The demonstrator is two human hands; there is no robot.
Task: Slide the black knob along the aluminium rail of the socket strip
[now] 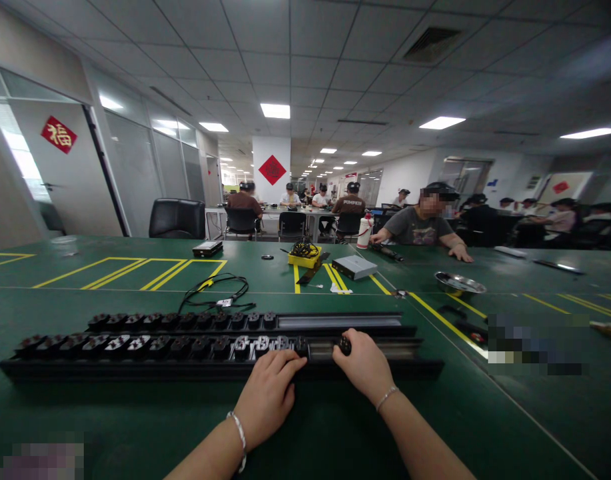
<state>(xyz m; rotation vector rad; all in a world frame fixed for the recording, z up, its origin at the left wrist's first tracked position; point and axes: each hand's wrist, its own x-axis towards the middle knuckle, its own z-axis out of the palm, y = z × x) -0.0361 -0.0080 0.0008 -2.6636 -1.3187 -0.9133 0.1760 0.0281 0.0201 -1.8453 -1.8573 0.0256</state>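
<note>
Two long black rails lie side by side across the green table, holding rows of black socket modules. Along the front rail (135, 371), the modules fill the left and middle, with a bare channel to the right. The rear rail (340, 321) is similarly filled on its left part. My left hand (270, 393) rests on the front rail, fingers stretched out, fingertips beside the row's last module (300, 346). Farther right, my right hand (366, 363) pinches a small black socket module (344, 345) over the bare channel. Its lower part is hidden by the rail and fingers.
Behind the rails are a coiled black cable (220, 290), a yellow tray (304, 257) of cables, a grey box (354, 267) and a metal bowl (459, 283). A person (420, 220) sits across the table, one hand on a dark device. Yellow tape (448, 323) marks the tabletop.
</note>
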